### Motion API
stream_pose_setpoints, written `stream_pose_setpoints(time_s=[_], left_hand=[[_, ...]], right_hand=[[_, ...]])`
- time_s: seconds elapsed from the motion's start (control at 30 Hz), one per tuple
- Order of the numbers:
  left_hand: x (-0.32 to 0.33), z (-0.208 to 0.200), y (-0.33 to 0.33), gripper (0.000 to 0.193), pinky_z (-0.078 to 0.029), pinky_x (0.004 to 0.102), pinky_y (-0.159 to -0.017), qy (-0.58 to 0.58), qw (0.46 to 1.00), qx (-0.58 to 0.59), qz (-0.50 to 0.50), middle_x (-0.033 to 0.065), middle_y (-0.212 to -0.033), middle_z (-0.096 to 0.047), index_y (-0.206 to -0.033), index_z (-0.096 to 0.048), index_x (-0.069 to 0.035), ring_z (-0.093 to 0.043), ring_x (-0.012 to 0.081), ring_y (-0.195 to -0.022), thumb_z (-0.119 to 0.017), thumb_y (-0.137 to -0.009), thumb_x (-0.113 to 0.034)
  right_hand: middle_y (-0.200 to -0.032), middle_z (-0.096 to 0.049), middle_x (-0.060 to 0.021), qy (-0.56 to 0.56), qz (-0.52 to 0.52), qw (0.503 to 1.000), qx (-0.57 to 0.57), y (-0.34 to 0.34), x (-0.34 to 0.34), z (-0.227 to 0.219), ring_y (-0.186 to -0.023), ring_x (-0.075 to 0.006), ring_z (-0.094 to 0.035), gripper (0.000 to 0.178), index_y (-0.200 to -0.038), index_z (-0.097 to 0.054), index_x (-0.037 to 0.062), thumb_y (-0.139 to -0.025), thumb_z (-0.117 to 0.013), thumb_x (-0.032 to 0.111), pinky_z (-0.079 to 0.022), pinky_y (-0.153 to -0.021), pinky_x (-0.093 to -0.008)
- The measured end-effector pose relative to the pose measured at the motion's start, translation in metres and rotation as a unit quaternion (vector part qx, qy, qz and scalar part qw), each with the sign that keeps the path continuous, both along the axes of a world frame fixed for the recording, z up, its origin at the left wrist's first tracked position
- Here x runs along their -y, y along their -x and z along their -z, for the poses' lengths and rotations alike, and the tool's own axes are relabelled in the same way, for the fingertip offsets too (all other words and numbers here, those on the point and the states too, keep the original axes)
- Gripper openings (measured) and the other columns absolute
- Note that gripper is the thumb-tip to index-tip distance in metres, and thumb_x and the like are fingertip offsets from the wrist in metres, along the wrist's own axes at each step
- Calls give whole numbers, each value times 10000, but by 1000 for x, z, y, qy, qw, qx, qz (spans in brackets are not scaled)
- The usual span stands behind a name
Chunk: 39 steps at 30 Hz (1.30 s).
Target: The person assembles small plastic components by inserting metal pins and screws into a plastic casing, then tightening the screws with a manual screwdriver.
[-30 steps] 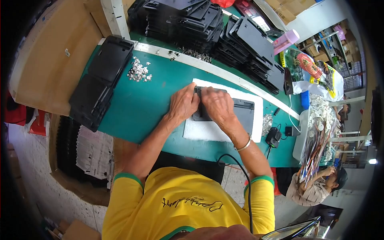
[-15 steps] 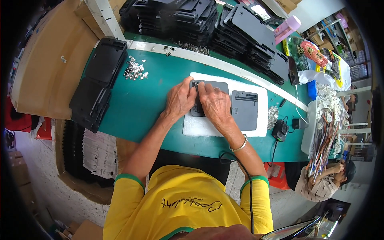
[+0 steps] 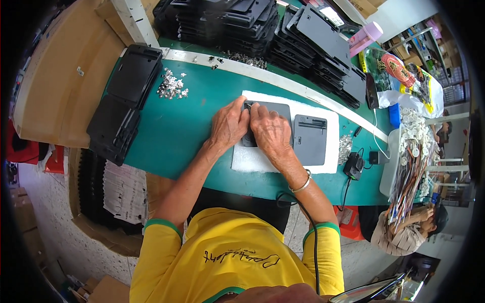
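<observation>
On a white foam sheet point(image 3: 257, 164) lie two dark grey plastic panels side by side. My left hand point(image 3: 230, 125) is curled against the upper left edge of the left panel point(image 3: 279, 109), closed on it. Right beside it, my right hand point(image 3: 272, 130) has its fingers pressed together over the same corner. A small shiny bit shows between the fingertips, too small to name, and the fingers hide most of it. The second panel point(image 3: 310, 144), with slots along its top, lies untouched to the right of my right hand.
Small metal parts are heaped at left point(image 3: 172, 85) and right point(image 3: 345, 147) on the green table. Dark panels point(image 3: 129, 78) lie along the left edge; tall panel stacks point(image 3: 323, 38) stand behind a white rail point(image 3: 283, 81). A wire-filled bin point(image 3: 391, 171) and a black cable point(image 3: 316, 237) are at right.
Both hands stay at the same corner of the left panel, with hardly any finger movement. The whole view has shifted very slightly.
</observation>
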<state>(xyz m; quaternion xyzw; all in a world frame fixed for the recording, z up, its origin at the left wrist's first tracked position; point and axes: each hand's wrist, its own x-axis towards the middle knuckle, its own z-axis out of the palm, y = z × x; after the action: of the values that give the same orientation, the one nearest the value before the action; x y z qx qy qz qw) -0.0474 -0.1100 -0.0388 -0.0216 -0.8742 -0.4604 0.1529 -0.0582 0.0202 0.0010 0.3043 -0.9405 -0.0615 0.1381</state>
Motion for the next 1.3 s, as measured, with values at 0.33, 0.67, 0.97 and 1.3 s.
stream_pose_setpoints(time_s=[0.33,0.67,0.97,1.3], left_hand=[[-1,6,2,197,-472,480,-606,27,997,-79,0,201,-780,-605,-919,-498,-8,-605,401,-733,-610,-837,-147],[-2,10,2,173,-472,473,-608,37,996,-75,-15,207,-770,-606,-920,-531,-1,-602,398,-729,-606,-821,-122],[-3,8,0,263,-494,477,-637,14,998,-48,-32,250,-815,-632,-1051,-551,34,-620,415,-734,-580,-833,-111],[-3,9,1,260,-490,478,-641,13,998,-51,-26,240,-814,-629,-1058,-541,26,-615,418,-745,-569,-840,-113]], right_hand=[[-633,-557,-57,-112,-27,993,-40,4,15,-8,-570,-167,-637,123,-697,-533,70,-779,-613,116,-497,-418,-292],[-694,-591,-91,-57,-77,995,-12,13,0,-10,-607,-218,-657,66,-761,-552,49,-786,-593,94,-520,-474,-334],[-781,-605,-84,30,-24,999,21,3,-6,-10,-676,-245,-662,95,-833,-511,51,-801,-592,88,-539,-572,-365],[-735,-574,-56,-10,-24,999,-33,3,-1,0,-645,-214,-640,101,-840,-525,67,-798,-597,124,-519,-552,-339]])
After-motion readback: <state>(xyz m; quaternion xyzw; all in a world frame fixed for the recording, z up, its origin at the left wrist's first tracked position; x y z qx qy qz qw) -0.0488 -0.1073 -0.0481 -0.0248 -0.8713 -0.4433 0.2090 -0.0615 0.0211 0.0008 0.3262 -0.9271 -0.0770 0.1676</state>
